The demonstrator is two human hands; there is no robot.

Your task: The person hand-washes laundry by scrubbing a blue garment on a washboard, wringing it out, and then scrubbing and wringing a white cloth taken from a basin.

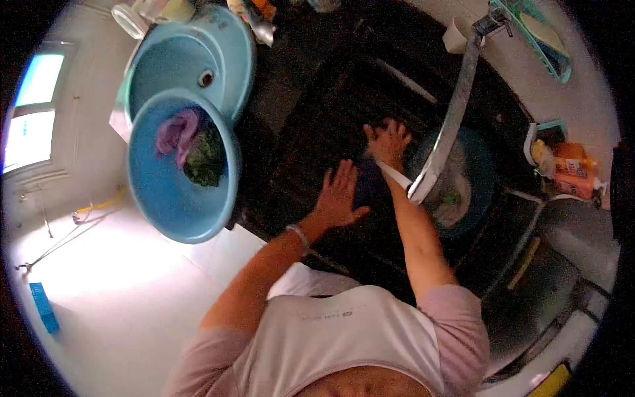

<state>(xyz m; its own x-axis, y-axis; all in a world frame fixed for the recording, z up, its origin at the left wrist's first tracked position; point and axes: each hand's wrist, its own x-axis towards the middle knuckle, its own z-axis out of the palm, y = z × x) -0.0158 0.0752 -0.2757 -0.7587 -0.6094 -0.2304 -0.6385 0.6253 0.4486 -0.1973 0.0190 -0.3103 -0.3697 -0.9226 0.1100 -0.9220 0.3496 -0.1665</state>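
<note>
My left hand (pixel 339 197) lies flat with fingers and thumb spread, beside a dark cloth (pixel 370 184) on the black ribbed washing surface (pixel 317 122). A pale bracelet circles that wrist. Farther forward, my right hand (pixel 389 140) rests on the same surface at the cloth's far end, its fingers apart. The cloth's outline blends into the dark surface, so its full shape is hard to tell. Over my right forearm hangs the mouth of a long metal tap (pixel 444 142); a white streak runs from it across my right wrist.
A blue basin (pixel 142 192) at left holds a purple cloth (pixel 177 135) and a green cloth (pixel 206 159). Behind it sits a larger blue tub (pixel 241 66). Right of my arm, another basin (pixel 486 178) contains pale cloth (pixel 456 188). An orange bottle (pixel 574 171) stands far right.
</note>
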